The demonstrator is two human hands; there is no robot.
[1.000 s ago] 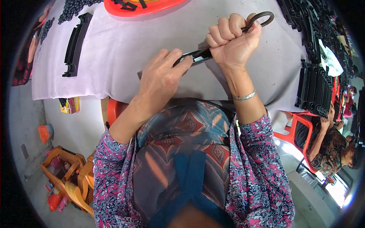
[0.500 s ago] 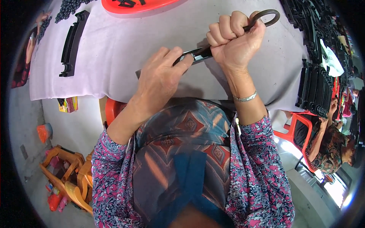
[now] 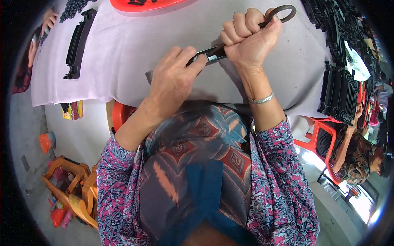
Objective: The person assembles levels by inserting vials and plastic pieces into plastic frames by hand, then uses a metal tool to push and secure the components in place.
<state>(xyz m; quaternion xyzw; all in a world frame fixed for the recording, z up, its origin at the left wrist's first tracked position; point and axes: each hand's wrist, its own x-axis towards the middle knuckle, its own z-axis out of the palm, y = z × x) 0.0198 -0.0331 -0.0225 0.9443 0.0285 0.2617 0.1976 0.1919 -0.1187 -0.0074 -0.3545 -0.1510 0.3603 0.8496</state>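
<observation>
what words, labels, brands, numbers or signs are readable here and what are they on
None can be read.
Yellow and red box below the table edge: any print is too small and blurred.
Patterned apron: small marks inside its diamonds, too unclear to read as letters.
Ring-ended dark tool: no lettering visible.

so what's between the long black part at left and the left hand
In the head view, pale lilac tablecloth lies between the long black part and the left hand; beside the hand, a dark grey end juts out.
</observation>
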